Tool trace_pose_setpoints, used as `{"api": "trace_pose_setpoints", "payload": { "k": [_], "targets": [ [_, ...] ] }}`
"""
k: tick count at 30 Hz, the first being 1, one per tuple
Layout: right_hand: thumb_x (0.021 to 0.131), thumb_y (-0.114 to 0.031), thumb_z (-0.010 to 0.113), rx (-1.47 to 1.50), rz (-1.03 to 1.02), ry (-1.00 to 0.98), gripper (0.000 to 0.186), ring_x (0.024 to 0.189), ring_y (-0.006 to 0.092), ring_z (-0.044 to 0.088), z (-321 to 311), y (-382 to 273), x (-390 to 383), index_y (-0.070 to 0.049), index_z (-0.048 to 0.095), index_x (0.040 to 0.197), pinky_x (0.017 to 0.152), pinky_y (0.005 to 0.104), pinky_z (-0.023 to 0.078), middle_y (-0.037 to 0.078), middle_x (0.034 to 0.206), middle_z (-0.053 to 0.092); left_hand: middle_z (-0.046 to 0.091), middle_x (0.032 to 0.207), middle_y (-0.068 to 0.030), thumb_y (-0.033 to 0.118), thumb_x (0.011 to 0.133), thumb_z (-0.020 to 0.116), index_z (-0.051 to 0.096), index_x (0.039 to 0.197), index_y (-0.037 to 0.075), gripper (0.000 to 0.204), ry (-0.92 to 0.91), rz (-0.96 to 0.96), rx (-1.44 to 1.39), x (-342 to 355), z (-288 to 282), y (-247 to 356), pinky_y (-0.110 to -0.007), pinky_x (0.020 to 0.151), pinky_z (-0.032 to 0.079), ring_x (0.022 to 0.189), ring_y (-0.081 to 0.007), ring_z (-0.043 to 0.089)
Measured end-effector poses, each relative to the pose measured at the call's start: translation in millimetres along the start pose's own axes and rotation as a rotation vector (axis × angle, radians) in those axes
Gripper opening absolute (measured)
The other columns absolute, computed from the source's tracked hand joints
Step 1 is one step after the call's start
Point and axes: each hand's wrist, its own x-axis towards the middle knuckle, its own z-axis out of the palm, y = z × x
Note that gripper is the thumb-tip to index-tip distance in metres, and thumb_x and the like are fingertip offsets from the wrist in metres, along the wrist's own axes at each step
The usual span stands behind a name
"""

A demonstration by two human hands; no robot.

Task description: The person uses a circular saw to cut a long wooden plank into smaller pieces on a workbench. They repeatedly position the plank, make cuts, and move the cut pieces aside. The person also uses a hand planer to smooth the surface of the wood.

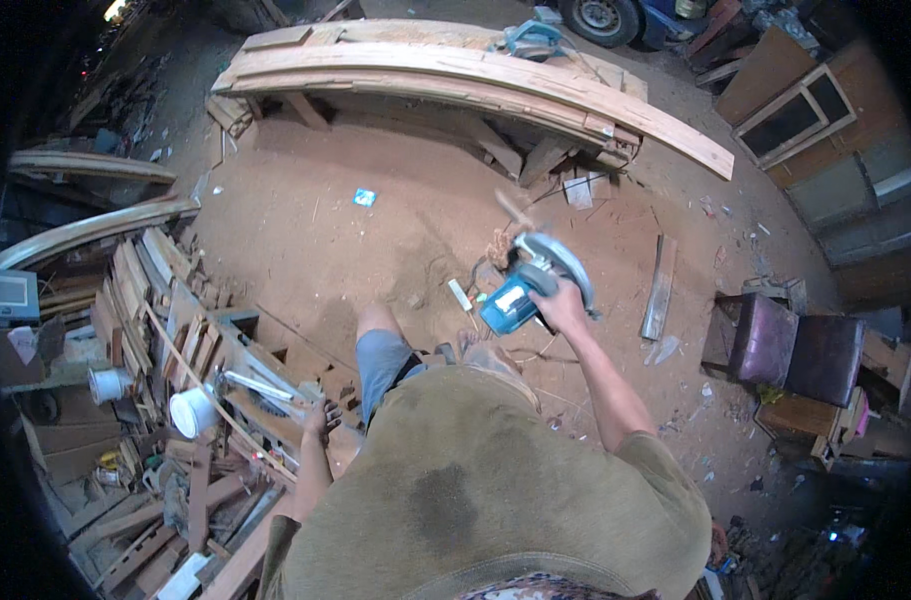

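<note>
Broad dirt floor (275, 220) off the near edge of a plank stack (405, 65), right hand (563, 304) gripping a circular saw (510, 303), left hand (321, 420) at the woodpile's (198, 495) right edge, finger state unclear

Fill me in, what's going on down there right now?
The person's right hand grips a teal circular saw in front of the body, over the dirt floor. The left hand is out to the side at the scrap wood; whether it holds anything is hard to tell. Ahead, long planks lie stacked on supports, with another teal power tool on top.
</note>
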Motion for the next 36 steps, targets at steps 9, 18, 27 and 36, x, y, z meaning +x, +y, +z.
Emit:
{"api": "trace_pose_setpoints", "payload": {
  "k": [9, 18, 27, 36],
  "targets": [
    [0.085, -0.019, 0.076, 0.372, 0.403, 0.084, 0.027, 0.065, 0.0179, 0.063, -19, 30, 5, -0.001, 0.068, 0.104, 0.06, 0.0351, 0.053, 0.008, 0.085, 0.068, 0.066, 0.096, -0.0065, 0.042, 0.102, 0.053, 0.059, 0.11, 0.011, 0.032, -0.123, 0.031, 0.102, 102, 75, 92, -0.034, 0.059, 0.05, 0.071, -0.0212, 0.065],
    [0.099, -0.029, 0.059, 1.113, 0.752, 0.505, 0.021, 0.058, 0.0137, 0.053, -34, 13, 24, -0.009, 0.062, 0.097, 0.052, 0.0306, 0.045, 0.0, 0.071, 0.056, 0.049, 0.061, 0.002, 0.05, 0.1, 0.047, 0.055, 0.076, 0.021, 0.039, -0.266, -0.179, 0.587, 199, 250, 236, -0.035, 0.052, 0.039, 0.051, -0.0171, 0.049],
    [0.101, -0.039, 0.052, 1.382, 0.633, 0.928, 0.029, 0.06, 0.0144, 0.053, -131, -43, 56, -0.011, 0.059, 0.092, 0.057, 0.0316, 0.046, 0.001, 0.072, 0.056, 0.062, 0.072, -0.0003, 0.041, 0.097, 0.062, 0.065, 0.086, 0.009, 0.033, -0.242, 0.499, 0.471, 335, 417, 530, -0.036, 0.057, 0.053, 0.065, -0.0157, 0.061],
    [0.102, -0.033, 0.052, 1.136, 0.463, 1.39, 0.031, 0.073, 0.0149, 0.06, -207, 12, 79, -0.005, 0.06, 0.113, 0.064, 0.0301, 0.05, 0.004, 0.091, 0.066, 0.059, 0.079, 0.0007, 0.028, 0.1, 0.066, 0.066, 0.108, 0.003, 0.026, -0.546, 0.578, 0.482, 238, 639, 647, -0.025, 0.051, 0.043, 0.063, -0.0079, 0.054]
  ]
}}
